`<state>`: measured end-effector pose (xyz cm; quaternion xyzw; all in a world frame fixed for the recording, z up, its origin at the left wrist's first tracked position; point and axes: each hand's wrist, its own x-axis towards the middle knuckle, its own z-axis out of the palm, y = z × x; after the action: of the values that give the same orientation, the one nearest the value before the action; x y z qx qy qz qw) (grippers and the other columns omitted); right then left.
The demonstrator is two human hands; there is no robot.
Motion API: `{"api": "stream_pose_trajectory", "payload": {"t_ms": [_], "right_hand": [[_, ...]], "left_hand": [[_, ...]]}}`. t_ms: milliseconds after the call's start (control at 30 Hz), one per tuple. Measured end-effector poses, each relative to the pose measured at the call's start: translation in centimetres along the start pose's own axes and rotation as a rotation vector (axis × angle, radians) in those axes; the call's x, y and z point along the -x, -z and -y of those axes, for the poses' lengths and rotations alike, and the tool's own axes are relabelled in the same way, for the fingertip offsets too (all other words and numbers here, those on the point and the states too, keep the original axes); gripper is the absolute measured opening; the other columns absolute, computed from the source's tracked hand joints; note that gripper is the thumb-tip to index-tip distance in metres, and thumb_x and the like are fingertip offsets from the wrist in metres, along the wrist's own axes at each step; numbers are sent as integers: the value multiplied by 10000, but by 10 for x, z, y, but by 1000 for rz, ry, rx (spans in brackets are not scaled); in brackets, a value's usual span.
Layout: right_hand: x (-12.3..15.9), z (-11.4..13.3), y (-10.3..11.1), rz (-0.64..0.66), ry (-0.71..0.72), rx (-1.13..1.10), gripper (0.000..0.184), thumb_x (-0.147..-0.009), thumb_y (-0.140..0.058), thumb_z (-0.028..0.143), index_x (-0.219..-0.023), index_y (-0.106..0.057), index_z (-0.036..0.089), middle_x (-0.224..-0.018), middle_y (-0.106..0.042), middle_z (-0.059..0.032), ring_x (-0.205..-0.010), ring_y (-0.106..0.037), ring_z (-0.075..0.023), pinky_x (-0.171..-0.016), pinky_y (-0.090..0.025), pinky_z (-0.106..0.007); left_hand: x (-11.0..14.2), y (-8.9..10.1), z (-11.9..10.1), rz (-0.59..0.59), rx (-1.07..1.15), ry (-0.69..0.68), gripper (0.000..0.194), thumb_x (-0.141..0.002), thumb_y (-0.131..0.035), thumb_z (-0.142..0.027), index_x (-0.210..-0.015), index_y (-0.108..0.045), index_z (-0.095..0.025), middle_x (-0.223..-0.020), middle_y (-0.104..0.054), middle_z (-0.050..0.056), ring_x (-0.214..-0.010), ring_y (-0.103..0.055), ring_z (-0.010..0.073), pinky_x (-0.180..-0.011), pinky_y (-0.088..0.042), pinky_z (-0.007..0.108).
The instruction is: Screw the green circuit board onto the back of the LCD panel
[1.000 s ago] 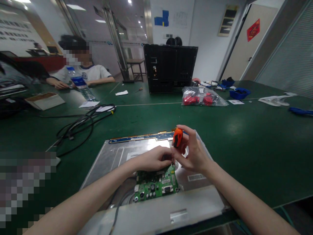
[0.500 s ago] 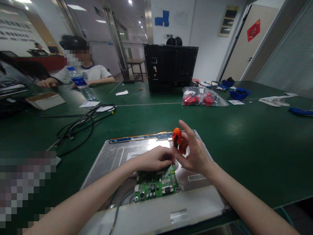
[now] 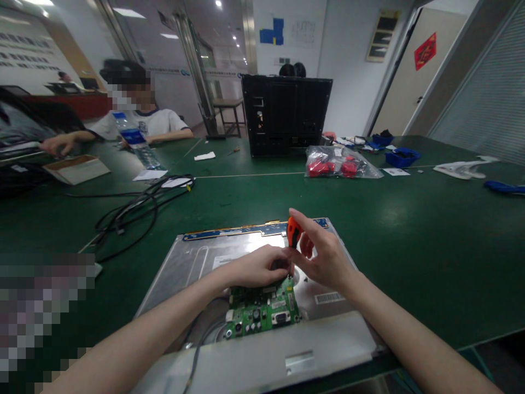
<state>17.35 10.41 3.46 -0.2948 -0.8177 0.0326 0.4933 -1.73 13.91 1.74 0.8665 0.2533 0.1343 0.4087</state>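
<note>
An orange-and-black screwdriver [image 3: 293,232] stands nearly upright over the upper right corner of a green circuit board [image 3: 262,309]. My right hand [image 3: 322,251] grips its handle between the fingers and thumb, with the index finger up by the top end. Close against the shaft, my left hand [image 3: 262,266] is closed, fingertips curled at the board's corner; what they pinch is hidden. The board is on the silver metal back of a display panel [image 3: 188,262], which has a narrow blue circuit strip [image 3: 229,232] along its far edge.
Black cables [image 3: 151,202] lie to the left, near a water bottle [image 3: 139,142] and an open box [image 3: 77,168]. A black monitor [image 3: 287,115] stands behind, with a plastic bag of red items [image 3: 340,163] by it. A co-worker [image 3: 139,117] sits across the green table [image 3: 410,230].
My right hand's index finger has come down and left onto the screwdriver's top, and the handle has turned and tilted slightly. My left hand stays put. The co-worker's hand has moved left.
</note>
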Motion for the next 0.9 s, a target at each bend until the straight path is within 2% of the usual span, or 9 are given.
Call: {"api": "stream_pose_trajectory", "payload": {"t_ms": [333,433,567,900], "right_hand": [[3,4,1,-33,-65,-65,658,-864,-540,126,-1469,-306,239,-706,-522,67,-475,-493,-92,-430,-422,-208],[2,2,1,-24,-39,-49,652,-883,-589,179,-1468,-313,252,-755,-547,49,-507,-500,-95,-429,-413,-205],[0,0,2,-20,-35,-39,630,-907,-623,200,-1468,-348,279,-850,-608,13,-566,-521,-103,-477,-454,-216],[0,3,1,-24,-47,-112,688,-906,-599,159,-1509,-287,270,-817,-599,23,-530,-502,-92,-450,-455,-204]], "left_hand": [[1,2,-2,12,-12,-18,73,-841,-559,-171,-858,-630,-171,-826,-666,27,-763,-595,196,-730,-466,284],[1,2,-3,12,20,-41,75,-854,-557,-177,-874,-629,-170,-826,-664,31,-749,-596,193,-711,-465,280],[1,1,-3,-2,18,-33,83,-859,-564,-176,-898,-636,-162,-842,-677,42,-766,-619,198,-729,-472,285],[1,0,2,15,24,-8,109,-855,-576,-158,-922,-661,-166,-890,-707,45,-818,-641,204,-770,-488,294]]}}
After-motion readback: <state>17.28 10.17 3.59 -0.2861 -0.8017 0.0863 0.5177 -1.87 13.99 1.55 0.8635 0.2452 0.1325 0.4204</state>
